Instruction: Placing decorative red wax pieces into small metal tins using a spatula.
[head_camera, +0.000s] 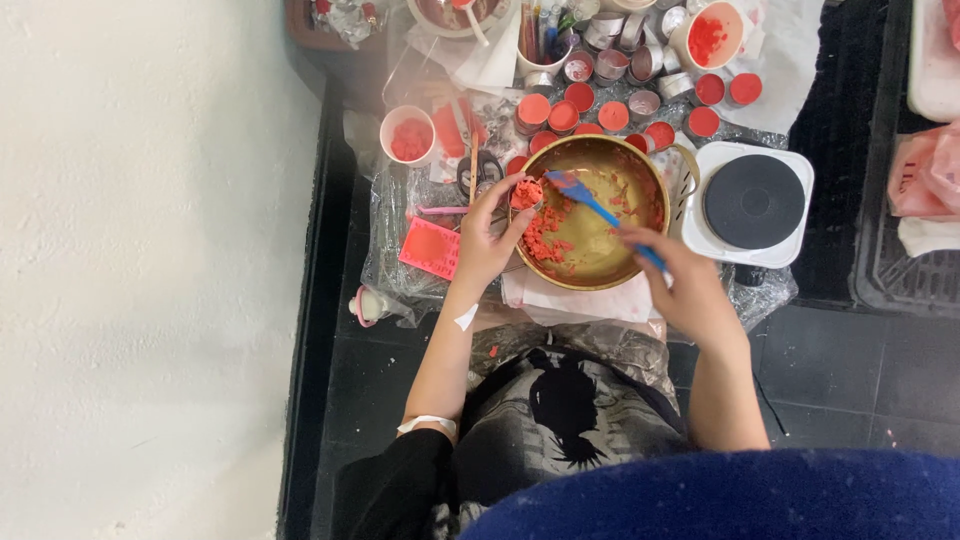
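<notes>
My left hand (487, 235) pinches a small tin (526, 193) at the brass bowl's (655, 190) rim, catching red crumbs, while my right hand (690, 285) grips the blue spatula (590, 203).

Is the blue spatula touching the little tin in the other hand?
Cannot tell. In the head view the spatula tip reaches the red-filled tin held by the left hand at the bowl rim, but no contact or gap shows plainly.
</notes>
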